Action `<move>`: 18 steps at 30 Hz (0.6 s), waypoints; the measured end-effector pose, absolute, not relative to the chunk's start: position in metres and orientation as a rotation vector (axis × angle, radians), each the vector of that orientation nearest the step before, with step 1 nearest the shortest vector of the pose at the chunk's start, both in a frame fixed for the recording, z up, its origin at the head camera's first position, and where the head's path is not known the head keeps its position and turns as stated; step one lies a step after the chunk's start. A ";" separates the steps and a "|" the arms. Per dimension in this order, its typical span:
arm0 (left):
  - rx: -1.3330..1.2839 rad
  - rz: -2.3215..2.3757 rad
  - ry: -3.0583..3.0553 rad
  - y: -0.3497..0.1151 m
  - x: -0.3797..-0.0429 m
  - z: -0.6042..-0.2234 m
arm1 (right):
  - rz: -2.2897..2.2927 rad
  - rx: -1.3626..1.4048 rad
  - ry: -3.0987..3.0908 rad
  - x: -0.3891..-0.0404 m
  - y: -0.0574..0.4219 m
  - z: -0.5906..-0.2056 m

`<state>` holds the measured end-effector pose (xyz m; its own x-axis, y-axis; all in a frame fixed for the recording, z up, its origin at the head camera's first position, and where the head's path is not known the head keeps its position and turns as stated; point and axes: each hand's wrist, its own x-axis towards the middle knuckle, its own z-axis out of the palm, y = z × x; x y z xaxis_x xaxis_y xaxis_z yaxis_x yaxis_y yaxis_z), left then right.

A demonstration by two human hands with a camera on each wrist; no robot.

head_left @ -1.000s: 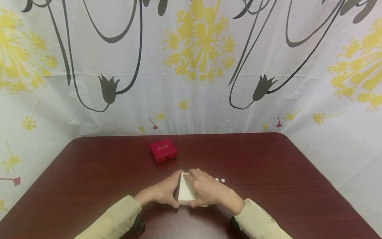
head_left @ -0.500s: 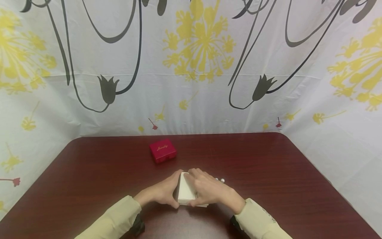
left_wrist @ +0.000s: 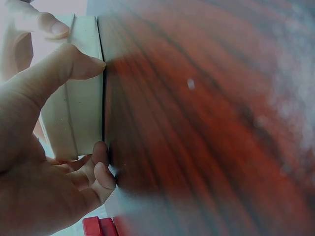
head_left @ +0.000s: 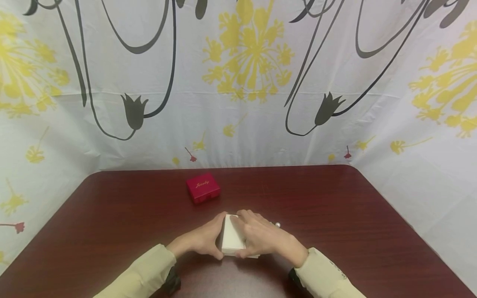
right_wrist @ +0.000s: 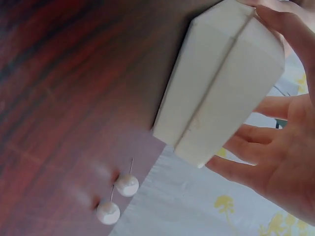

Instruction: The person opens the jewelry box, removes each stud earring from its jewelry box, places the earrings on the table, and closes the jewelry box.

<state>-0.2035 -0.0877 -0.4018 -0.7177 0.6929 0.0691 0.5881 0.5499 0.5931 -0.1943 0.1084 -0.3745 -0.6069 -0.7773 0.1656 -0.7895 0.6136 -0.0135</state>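
A small white lidded box sits on the table between both hands, a seam running along its side in the wrist views. My left hand spans the box's left part, thumb at the near end and fingers at the far end, low by the tabletop. From the right, my right hand grips the box's upper part, its thumb near and its fingers far. A pale corner juts out below the right thumb. Beyond the right hand lie two pearl earrings with thin pins, partly hidden by that hand in the head view.
A red jewelry box with gold lettering stands farther back, left of centre. The dark wooden table ends at a white patterned curtain behind and at both sides.
Both hands keep their hold on the white box. The right hand has shifted very slightly, covering more of the pearl earrings.
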 end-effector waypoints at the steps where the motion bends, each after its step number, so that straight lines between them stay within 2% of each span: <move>1: 1.083 0.897 2.614 -0.087 -0.203 -0.402 | 0.123 1.308 -2.697 -0.194 0.110 -0.374; 18: 1.006 0.827 2.639 -0.087 -0.203 -0.403 | 0.188 1.261 -2.820 -0.190 0.133 -0.371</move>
